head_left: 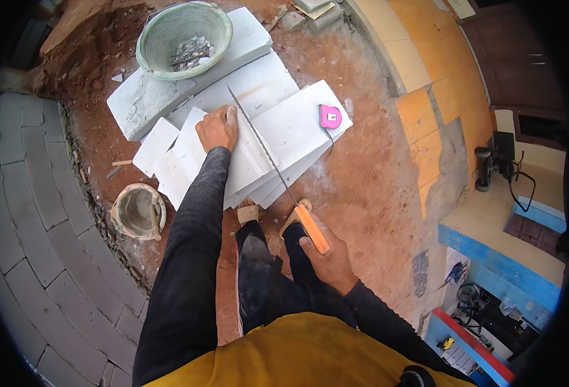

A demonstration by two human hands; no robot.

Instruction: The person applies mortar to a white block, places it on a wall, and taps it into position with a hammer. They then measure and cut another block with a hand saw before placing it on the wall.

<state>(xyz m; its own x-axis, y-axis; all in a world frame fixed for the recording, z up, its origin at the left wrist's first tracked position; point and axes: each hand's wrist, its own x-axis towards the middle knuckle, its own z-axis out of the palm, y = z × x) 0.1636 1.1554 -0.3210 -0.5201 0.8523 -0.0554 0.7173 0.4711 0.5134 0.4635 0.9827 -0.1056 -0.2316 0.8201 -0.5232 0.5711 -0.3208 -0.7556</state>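
Note:
My right hand is closed round the orange handle of a hand saw. Seen nearly edge-on, the saw's thin blade slants up and left across a white lightweight block. My left hand, its fingers curled, presses on that block just left of the blade. Beneath and around it lie more white blocks and slabs, stacked unevenly. A pink tape measure rests on the right end of a white slab. How deep the blade sits in the block I cannot tell.
A pale green bucket with rubble in it stands on a thick white block behind. A smaller, mortar-stained bucket sits on the reddish ground at left. Grey paving runs along the left; an orange-tiled ledge lies right.

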